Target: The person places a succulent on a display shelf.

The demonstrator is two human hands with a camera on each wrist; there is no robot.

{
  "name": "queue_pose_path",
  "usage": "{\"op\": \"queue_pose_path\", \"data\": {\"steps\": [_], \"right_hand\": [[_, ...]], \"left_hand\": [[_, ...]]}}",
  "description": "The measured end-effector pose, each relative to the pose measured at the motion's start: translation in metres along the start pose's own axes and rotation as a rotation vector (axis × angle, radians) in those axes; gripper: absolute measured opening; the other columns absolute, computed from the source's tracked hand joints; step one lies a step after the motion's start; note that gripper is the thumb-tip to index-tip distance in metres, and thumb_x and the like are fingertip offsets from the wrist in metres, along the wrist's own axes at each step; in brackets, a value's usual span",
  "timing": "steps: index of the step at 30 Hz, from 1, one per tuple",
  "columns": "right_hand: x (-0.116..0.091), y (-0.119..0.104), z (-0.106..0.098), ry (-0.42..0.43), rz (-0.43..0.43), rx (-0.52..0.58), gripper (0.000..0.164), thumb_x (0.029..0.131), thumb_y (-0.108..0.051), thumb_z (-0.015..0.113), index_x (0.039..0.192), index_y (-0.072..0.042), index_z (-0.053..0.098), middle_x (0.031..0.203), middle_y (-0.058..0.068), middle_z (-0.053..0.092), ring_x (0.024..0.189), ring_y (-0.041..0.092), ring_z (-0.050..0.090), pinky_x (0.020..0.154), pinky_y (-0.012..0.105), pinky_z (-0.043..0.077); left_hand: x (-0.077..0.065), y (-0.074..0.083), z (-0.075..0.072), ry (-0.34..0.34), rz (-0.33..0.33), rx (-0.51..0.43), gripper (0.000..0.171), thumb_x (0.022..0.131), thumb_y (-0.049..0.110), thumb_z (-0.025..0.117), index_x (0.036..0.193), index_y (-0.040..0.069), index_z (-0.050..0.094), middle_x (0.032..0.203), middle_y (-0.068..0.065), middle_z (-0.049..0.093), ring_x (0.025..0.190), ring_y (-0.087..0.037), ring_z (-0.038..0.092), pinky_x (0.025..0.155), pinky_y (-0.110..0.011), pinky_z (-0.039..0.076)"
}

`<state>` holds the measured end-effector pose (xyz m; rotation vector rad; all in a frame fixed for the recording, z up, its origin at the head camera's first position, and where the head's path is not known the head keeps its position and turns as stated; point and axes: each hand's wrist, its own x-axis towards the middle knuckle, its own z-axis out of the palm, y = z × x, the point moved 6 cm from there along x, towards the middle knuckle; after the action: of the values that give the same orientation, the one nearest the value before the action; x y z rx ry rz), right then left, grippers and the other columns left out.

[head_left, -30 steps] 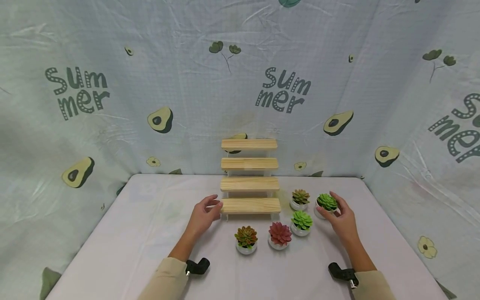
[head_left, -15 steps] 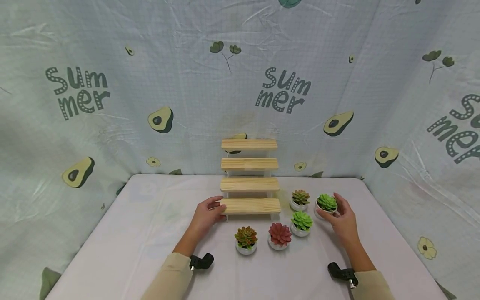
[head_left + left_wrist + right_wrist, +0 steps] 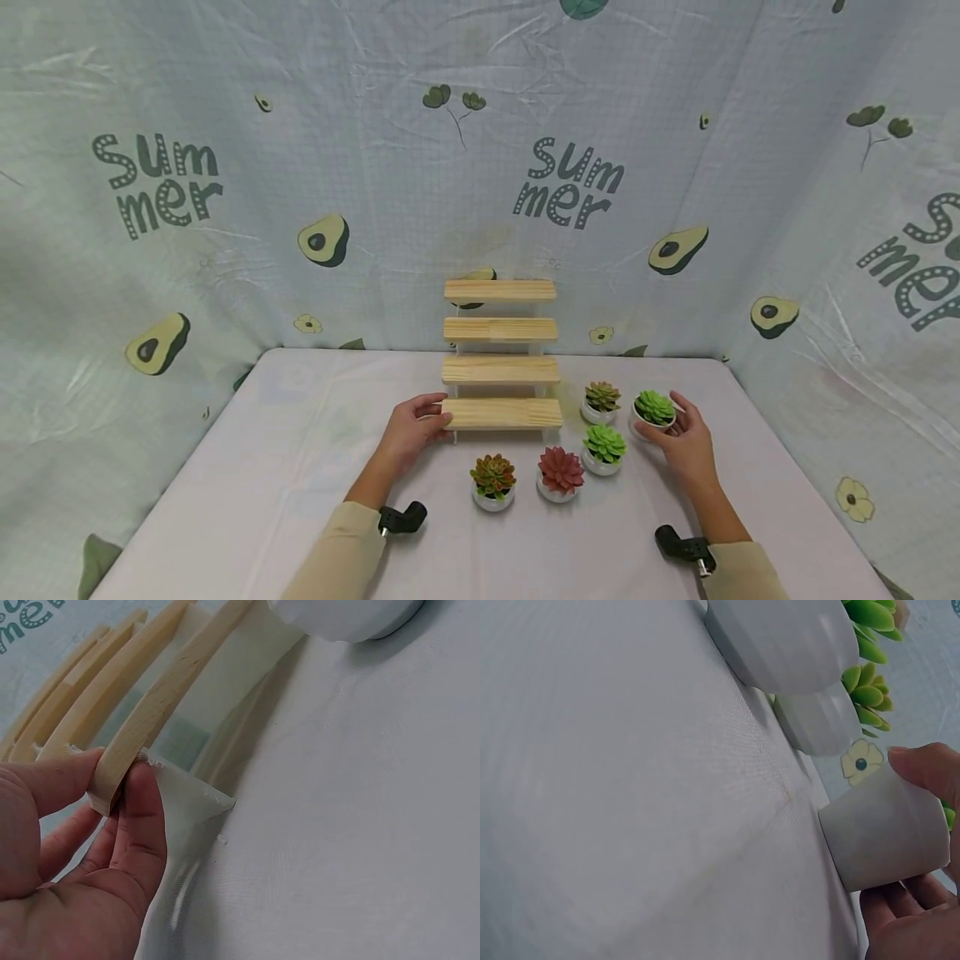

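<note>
A tiered stand with several pale wooden steps is at the back middle of the table. My left hand pinches the left end of its lowest step between thumb and fingers. My right hand grips a small white pot with a bright green succulent, thumb on one side and fingers on the other. The pot's base is right at the tablecloth in the right wrist view. Left of that pot are a yellow-green succulent and another bright green one, both potted in white.
In front of the stand are a red potted succulent and an orange-green one. A white cloth covers the table. Behind hangs a curtain printed with avocados and lettering, close to the stand's back.
My left hand has moved slightly right and taken hold of the lowest step's end. The right hand has shifted a little around the same pot, which stays in place.
</note>
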<state>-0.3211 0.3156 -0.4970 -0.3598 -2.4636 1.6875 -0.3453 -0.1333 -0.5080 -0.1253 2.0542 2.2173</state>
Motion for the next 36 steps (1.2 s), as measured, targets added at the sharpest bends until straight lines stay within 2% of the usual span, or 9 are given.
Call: {"op": "queue_pose_path", "data": {"steps": [4, 8, 11, 13, 15, 19, 30, 33, 36], "right_hand": [[0.0021, 0.0038, 0.0015, -0.006, 0.020, 0.021, 0.101, 0.089, -0.027, 0.083, 0.165, -0.012, 0.018, 0.163, 0.017, 0.036, 0.143, 0.020, 0.044, 0.095, 0.003, 0.044], [0.0037, 0.0049, 0.0025, -0.009, 0.032, 0.031, 0.099, 0.090, -0.023, 0.082, 0.164, -0.008, 0.019, 0.166, 0.016, 0.031, 0.152, 0.028, 0.035, 0.120, 0.028, 0.038], [0.0042, 0.0045, 0.0029, -0.007, 0.032, 0.024, 0.098, 0.089, -0.022, 0.082, 0.163, -0.006, 0.020, 0.166, 0.018, 0.031, 0.153, 0.029, 0.035, 0.122, 0.041, 0.035], [0.0043, 0.0045, 0.0025, -0.002, 0.031, 0.012, 0.097, 0.089, -0.023, 0.082, 0.163, -0.005, 0.021, 0.165, 0.019, 0.033, 0.152, 0.030, 0.036, 0.121, 0.037, 0.038], [0.0042, 0.0044, 0.0021, 0.001, 0.030, 0.008, 0.097, 0.089, -0.024, 0.082, 0.163, -0.005, 0.022, 0.164, 0.020, 0.034, 0.151, 0.030, 0.037, 0.115, 0.023, 0.042], [0.0032, 0.0037, 0.0014, 0.001, 0.032, 0.006, 0.096, 0.089, -0.024, 0.082, 0.163, -0.005, 0.023, 0.162, 0.021, 0.037, 0.149, 0.030, 0.040, 0.092, 0.001, 0.043], [0.0015, 0.0007, 0.0023, -0.003, 0.015, -0.056, 0.096, 0.086, -0.031, 0.085, 0.161, -0.006, 0.030, 0.159, 0.021, 0.041, 0.144, 0.034, 0.046, 0.076, -0.002, 0.036], [0.0005, -0.0013, 0.0024, -0.012, 0.004, -0.063, 0.095, 0.087, -0.032, 0.084, 0.161, -0.006, 0.030, 0.159, 0.021, 0.041, 0.145, 0.035, 0.044, 0.079, -0.001, 0.037], [0.0012, -0.0036, 0.0006, 0.001, -0.012, -0.075, 0.095, 0.086, -0.035, 0.084, 0.160, -0.007, 0.032, 0.159, 0.021, 0.041, 0.146, 0.035, 0.044, 0.091, 0.007, 0.045]], "left_hand": [[0.0014, -0.0007, -0.0005, 0.010, -0.013, 0.031, 0.046, 0.093, -0.002, 0.071, 0.138, -0.003, 0.060, 0.114, -0.017, 0.064, 0.088, -0.017, 0.068, 0.079, -0.033, 0.063], [0.0011, 0.0000, -0.0005, 0.020, -0.024, 0.043, 0.045, 0.093, -0.003, 0.071, 0.137, -0.003, 0.061, 0.113, -0.017, 0.065, 0.086, -0.017, 0.067, 0.077, -0.032, 0.063], [0.0013, 0.0011, -0.0006, 0.031, -0.035, 0.045, 0.044, 0.092, -0.003, 0.071, 0.136, -0.003, 0.062, 0.112, -0.016, 0.064, 0.085, -0.016, 0.067, 0.075, -0.031, 0.062], [0.0017, 0.0015, -0.0005, 0.038, -0.043, 0.048, 0.044, 0.092, -0.003, 0.071, 0.135, -0.002, 0.062, 0.111, -0.015, 0.063, 0.084, -0.016, 0.066, 0.074, -0.029, 0.062], [0.0027, 0.0013, -0.0006, 0.041, -0.050, 0.048, 0.043, 0.093, -0.003, 0.071, 0.135, -0.003, 0.062, 0.111, -0.015, 0.063, 0.083, -0.016, 0.066, 0.074, -0.028, 0.062], [0.0028, 0.0011, -0.0007, 0.037, -0.050, 0.037, 0.044, 0.093, -0.003, 0.071, 0.136, -0.005, 0.061, 0.108, -0.013, 0.062, 0.082, -0.016, 0.065, 0.071, -0.026, 0.061], [0.0017, -0.0024, -0.0001, 0.016, -0.024, -0.020, 0.045, 0.092, -0.005, 0.070, 0.136, -0.009, 0.059, 0.108, -0.015, 0.064, 0.081, -0.014, 0.066, 0.069, -0.024, 0.061], [0.0020, -0.0032, -0.0004, 0.010, -0.020, -0.022, 0.046, 0.093, -0.005, 0.069, 0.137, -0.010, 0.058, 0.110, -0.017, 0.064, 0.083, -0.015, 0.066, 0.070, -0.024, 0.061], [0.0027, -0.0036, -0.0006, 0.011, -0.021, -0.023, 0.045, 0.092, -0.005, 0.069, 0.136, -0.009, 0.058, 0.110, -0.017, 0.065, 0.084, -0.015, 0.067, 0.071, -0.025, 0.061]]}}
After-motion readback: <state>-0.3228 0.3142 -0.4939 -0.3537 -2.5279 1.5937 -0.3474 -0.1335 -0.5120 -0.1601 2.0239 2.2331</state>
